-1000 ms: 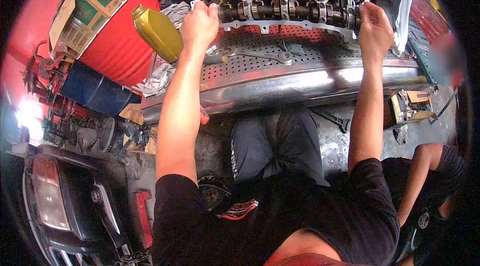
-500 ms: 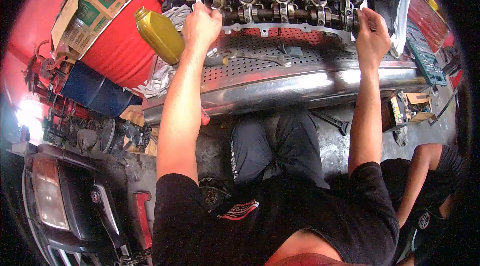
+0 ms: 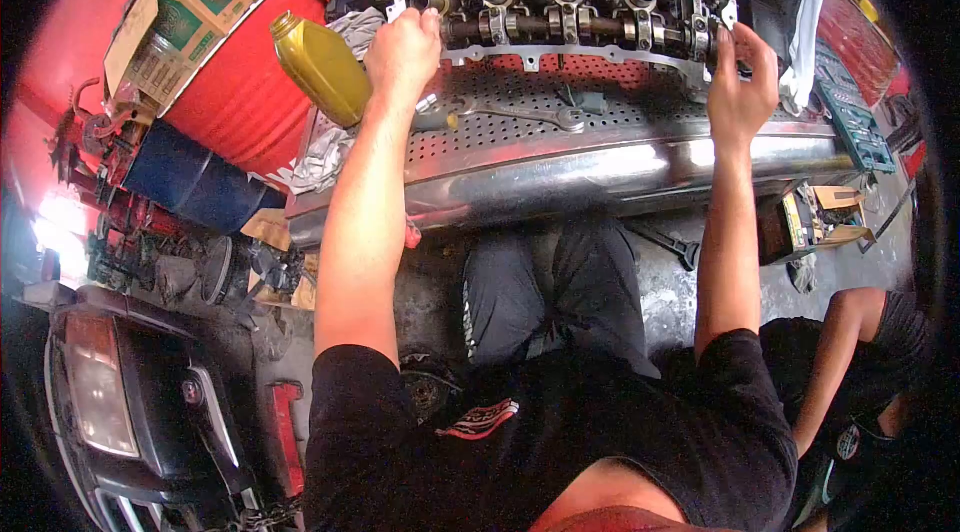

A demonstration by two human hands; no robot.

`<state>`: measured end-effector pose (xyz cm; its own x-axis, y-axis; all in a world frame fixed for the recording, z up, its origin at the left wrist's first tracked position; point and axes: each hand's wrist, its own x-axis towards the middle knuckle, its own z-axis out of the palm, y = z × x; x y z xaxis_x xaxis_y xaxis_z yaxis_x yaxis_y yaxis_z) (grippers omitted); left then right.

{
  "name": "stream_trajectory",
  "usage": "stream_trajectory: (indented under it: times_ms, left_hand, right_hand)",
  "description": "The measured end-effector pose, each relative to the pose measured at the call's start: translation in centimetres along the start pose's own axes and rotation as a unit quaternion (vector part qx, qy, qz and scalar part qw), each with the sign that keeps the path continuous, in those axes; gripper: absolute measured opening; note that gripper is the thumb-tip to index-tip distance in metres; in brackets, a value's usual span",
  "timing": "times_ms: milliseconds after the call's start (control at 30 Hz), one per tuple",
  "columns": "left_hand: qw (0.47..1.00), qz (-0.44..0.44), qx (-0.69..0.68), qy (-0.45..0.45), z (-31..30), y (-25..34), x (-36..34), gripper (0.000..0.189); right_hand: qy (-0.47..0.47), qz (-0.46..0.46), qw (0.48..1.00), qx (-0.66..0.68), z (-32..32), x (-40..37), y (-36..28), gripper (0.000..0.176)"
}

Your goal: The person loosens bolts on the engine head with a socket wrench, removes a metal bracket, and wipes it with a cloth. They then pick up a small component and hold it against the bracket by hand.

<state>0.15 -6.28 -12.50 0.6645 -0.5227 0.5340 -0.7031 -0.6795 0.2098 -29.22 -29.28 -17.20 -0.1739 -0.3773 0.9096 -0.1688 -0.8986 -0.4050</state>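
A cylinder head (image 3: 568,27) with camshafts and several round tubes lies across the far part of a perforated metal bench (image 3: 600,152). My left hand (image 3: 403,52) is closed around its near left corner, with the fingertips partly hidden. At the opposite end, my right hand (image 3: 743,87) grips the right edge, thumb and fingers curled against it. Below the head lies a combination wrench (image 3: 525,116) beside a small dark block (image 3: 590,103). An olive-gold oil bottle (image 3: 318,69) stands just left of my left hand.
Rags (image 3: 322,160) lie at the bench's left end, and a green tool case (image 3: 850,112) sits at its right. A red drum (image 3: 255,92) and a blue drum (image 3: 195,177) stand left. Another person's arm (image 3: 835,362) is at lower right; a car front (image 3: 130,402) is lower left.
The cylinder head has shifted very slightly to the right. My right hand's fingers have changed position a little at its edge, while my left hand keeps its hold.
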Motion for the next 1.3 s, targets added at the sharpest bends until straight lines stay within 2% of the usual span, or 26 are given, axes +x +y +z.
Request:
stream_trajectory:
  times_ms: [67, 133, 267, 367, 467, 600, 700, 800, 900, 1000, 1133, 1233, 1300]
  left_hand:
    - [0.999, -0.026, -0.022, 0.027, -0.9, 1.0, -0.9, 0.04]
    - [0.996, -0.041, -0.035, 0.065, -0.8, 1.5, -1.2, 0.041]
    - [0.999, -0.014, -0.003, 0.044, 0.4, 0.0, 0.1, 0.036]
    - [0.999, -0.014, -0.008, 0.045, -0.2, 0.2, -0.8, 0.038]
    - [0.994, 0.009, -0.079, 0.073, 1.0, -0.6, -0.5, 0.041]
    - [0.998, 0.011, 0.003, 0.06, 0.7, -0.3, 0.1, 0.041]
    - [0.997, -0.023, -0.051, 0.052, -0.2, 0.5, -0.7, 0.042]
    - [0.994, -0.006, -0.068, 0.083, 1.0, -0.2, 0.0, 0.039]
    - [1.0, 0.004, -0.006, 0.021, 0.5, -0.3, 0.1, 0.039]
    - [0.993, 0.005, -0.055, 0.103, 0.5, 0.4, -0.8, 0.039]
    - [0.998, 0.022, -0.009, 0.054, 0.1, 0.2, -0.2, 0.04]
    - [0.992, 0.03, -0.063, 0.107, 0.6, 0.0, -0.8, 0.04]
    - [0.996, 0.026, -0.037, 0.076, 0.5, 0.0, -0.3, 0.041]
  right_hand:
    - [0.021, -0.021, 0.999, -0.014, -0.5, -1.8, 0.3, 0.022]
    - [0.025, 0.025, 0.999, 0.009, -0.8, -4.1, -0.3, 0.028]
    - [-0.008, 0.04, 0.999, 0.014, 0.1, -6.8, -0.2, 0.034]
    - [0.0, 0.071, 0.997, 0.028, 0.4, -6.7, 0.1, 0.035]
    - [-0.001, 0.067, 0.998, 0.012, 0.7, -6.6, 0.5, 0.034]
    - [0.0, 0.059, 0.998, 0.017, 0.7, -6.8, 0.6, 0.034]
    - [-0.002, 0.065, 0.998, 0.016, 0.5, -6.9, 0.6, 0.033]
    - [-0.01, 0.07, 0.997, 0.015, 0.5, -6.9, 0.5, 0.033]
    - [-0.007, 0.063, 0.998, 0.016, 0.4, -6.9, 0.7, 0.032]
    - [-0.003, 0.073, 0.997, 0.02, 0.5, -6.9, 0.7, 0.032]
    - [-0.004, 0.069, 0.997, 0.025, 0.6, -6.9, 0.7, 0.032]
    - [-0.001, 0.073, 0.997, 0.026, 0.5, -6.8, 0.6, 0.031]
    - [-0.002, 0.077, 0.997, 0.029, 0.5, -6.9, 0.6, 0.031]
